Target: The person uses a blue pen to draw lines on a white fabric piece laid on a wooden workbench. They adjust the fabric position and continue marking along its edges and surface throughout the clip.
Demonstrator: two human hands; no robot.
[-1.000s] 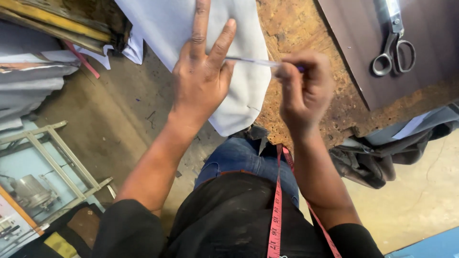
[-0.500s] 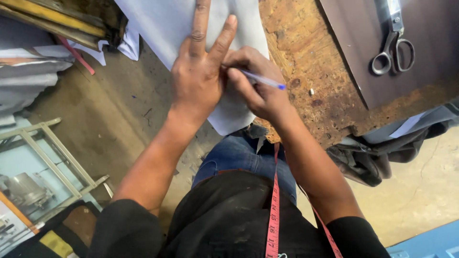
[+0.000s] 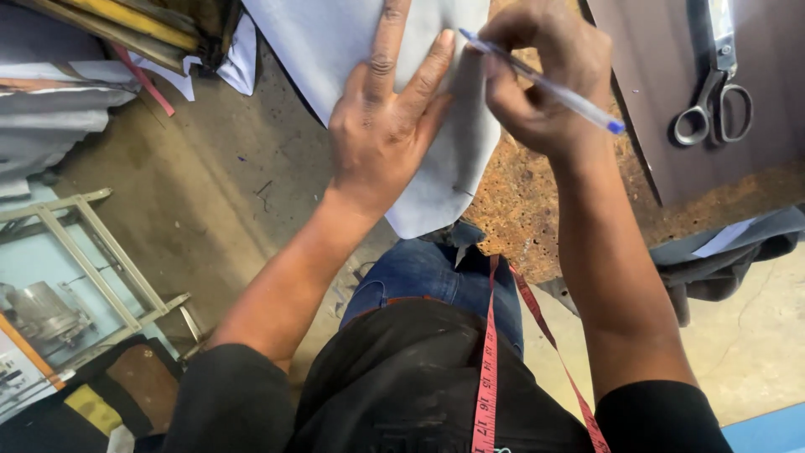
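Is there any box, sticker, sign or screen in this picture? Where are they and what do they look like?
No boxes, signs or screens show.
Tape measure: hangs down the person's front, a long red strip with small printed marks.
White slip: bottom right, on the dark cloth under the table edge, a small plain strip; I cannot tell if it is a label.
Left hand presses the pale fabric; right hand holds a pen.
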